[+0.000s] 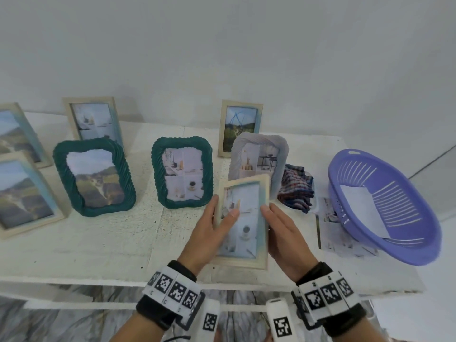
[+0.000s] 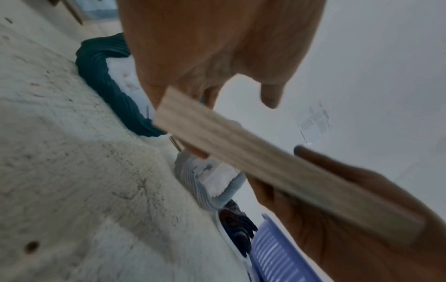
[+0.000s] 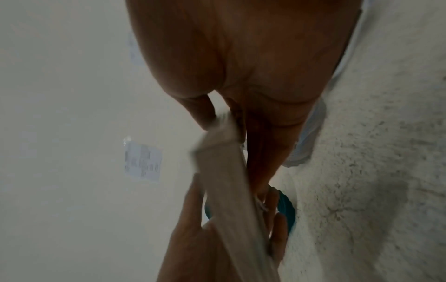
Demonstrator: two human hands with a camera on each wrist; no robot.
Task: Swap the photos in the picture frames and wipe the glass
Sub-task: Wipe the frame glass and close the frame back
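From the head view, the left hand [image 1: 211, 227] and right hand [image 1: 283, 233] both grip a pale wooden frame [image 1: 243, 220] just above the desk [image 1: 98, 245]. It probably needs turning over next to open its back. The purple basket [image 1: 385, 208] holds a white sheet [image 1: 362, 208].

The left wrist view shows fingers [image 2: 270, 95] curled round the frame's edge.

The right wrist view shows the same grip, blurred.
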